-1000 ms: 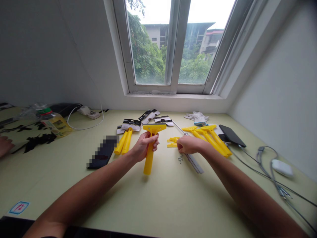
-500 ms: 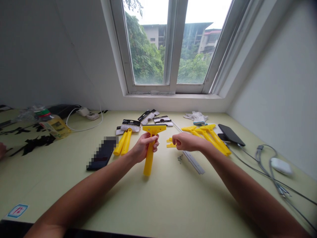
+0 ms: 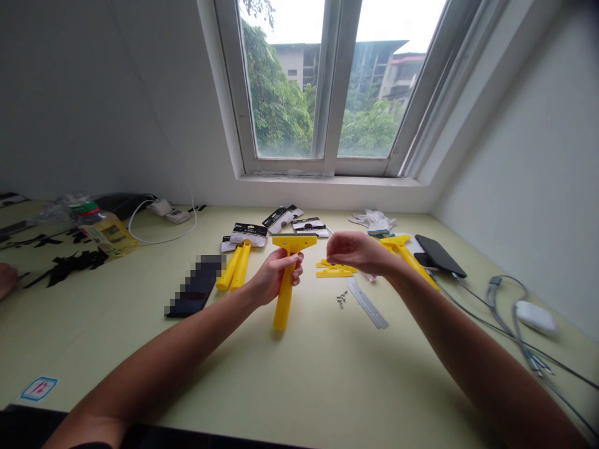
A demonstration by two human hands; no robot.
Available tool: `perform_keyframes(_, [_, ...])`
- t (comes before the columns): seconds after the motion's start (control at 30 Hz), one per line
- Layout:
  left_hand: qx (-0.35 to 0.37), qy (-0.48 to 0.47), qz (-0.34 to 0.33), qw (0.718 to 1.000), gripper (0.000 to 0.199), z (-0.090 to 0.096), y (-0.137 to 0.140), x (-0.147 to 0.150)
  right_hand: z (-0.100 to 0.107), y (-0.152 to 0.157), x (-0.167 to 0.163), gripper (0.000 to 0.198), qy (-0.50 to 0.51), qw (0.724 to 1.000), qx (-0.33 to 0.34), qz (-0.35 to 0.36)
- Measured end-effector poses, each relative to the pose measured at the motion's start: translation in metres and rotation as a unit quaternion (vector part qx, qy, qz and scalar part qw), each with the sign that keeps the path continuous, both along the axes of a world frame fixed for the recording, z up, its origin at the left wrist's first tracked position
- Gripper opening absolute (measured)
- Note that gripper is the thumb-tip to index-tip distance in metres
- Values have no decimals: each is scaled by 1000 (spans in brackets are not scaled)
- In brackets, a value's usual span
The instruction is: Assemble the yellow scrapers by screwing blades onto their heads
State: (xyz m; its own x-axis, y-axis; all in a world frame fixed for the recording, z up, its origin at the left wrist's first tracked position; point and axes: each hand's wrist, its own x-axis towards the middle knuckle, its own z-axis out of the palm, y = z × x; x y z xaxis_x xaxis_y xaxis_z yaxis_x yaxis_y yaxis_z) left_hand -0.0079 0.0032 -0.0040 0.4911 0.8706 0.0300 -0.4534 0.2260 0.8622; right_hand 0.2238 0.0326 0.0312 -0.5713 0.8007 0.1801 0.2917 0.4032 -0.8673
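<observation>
My left hand (image 3: 282,272) is wrapped around the handle of a yellow scraper (image 3: 281,305), held upright with its wide head on top and a small screw showing in it. My right hand (image 3: 352,251) is raised to the right of the scraper, fingers pinched together; anything in them is too small or hidden to see. Below it lie flat yellow plastic strips (image 3: 334,273), several small screws (image 3: 341,300) and grey metal blades (image 3: 368,304). A thin metal rod (image 3: 329,230) shows partly behind the right hand.
Two yellow handles (image 3: 240,268) and a dark pixelated slab (image 3: 196,290) lie left. Black-and-white packets (image 3: 249,234) and white gloves (image 3: 373,219) lie at the back. Rightward are another yellow scraper (image 3: 412,255), a black phone (image 3: 440,254) and cables (image 3: 510,318). Another person's hand (image 3: 7,279) shows far left.
My right hand has lifted and turned at the wrist, uncovering more of the yellow strips and blades. The left hand keeps holding the scraper in nearly the same place.
</observation>
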Motion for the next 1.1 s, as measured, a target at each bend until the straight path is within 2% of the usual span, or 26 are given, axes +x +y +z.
perform_keyframes(0.13, [3,1,-9,1000,17,1,-2,1,5,-8,-10,22,43,997,55,-26])
perform_keyframes(0.3, [7,2,-19,1000,17,2,-6,3,6,-15,-18,14,34,989,135,-43])
perform_keyframes(0.5, [5,1,-26,1000,20,2,-9,4,5,-23,-26,11,-23,956,260,-133])
perform_keyframes(0.73, [-4,-4,-32,999,22,4,-12,5,5,-27,-33,7,-41,946,281,-156])
perform_keyframes(0.97, [-9,-13,-37,999,23,5,-13,5,1,-25,-35,8,17,956,251,-148])
perform_keyframes(1.1, [-8,-20,-48,999,22,4,-13,5,0,-26,-35,6,3,953,260,-154])
